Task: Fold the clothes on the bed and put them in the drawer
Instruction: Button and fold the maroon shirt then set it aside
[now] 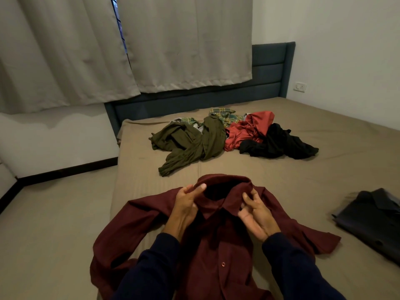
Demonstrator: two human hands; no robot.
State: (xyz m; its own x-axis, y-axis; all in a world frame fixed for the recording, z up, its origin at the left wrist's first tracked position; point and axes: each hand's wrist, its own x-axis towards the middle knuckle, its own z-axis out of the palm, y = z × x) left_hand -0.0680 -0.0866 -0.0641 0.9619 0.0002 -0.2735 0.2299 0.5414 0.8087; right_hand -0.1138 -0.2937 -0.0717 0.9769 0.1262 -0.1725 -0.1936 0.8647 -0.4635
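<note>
A maroon button-up shirt (218, 245) lies spread front-up on the tan bed (324, 161), sleeves out to both sides. My left hand (186, 206) pinches the left side of its raised collar. My right hand (255, 211) grips the collar's right side with curled fingers. Farther up the bed lies a heap of unfolded clothes: an olive green garment (190, 144), a green plaid shirt (225, 115), a red garment (244, 131) and a black garment (279, 141). A folded dark shirt (376, 219) rests at the bed's right edge. No drawer is visible.
A dark blue headboard (270, 68) stands behind the bed under grey curtains (108, 46). Bare floor (54, 224) runs along the bed's left side. A wall socket (300, 86) sits on the right wall.
</note>
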